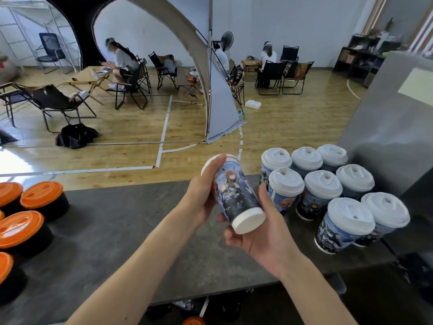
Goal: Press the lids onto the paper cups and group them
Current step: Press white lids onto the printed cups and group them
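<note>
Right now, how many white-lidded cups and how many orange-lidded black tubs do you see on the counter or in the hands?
Standing cups with white lids on the counter: 8
Held cup, gripped by left hand and right hand: 1
Orange-lidded tubs: 4 (the left image edge may hide more)
Total: 13

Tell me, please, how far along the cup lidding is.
Eight lidded cups stand grouped on the counter's right. A ninth cup is tilted between both hands, left hand at its lid end, right hand round its base. It is not yet set with the group.
</note>
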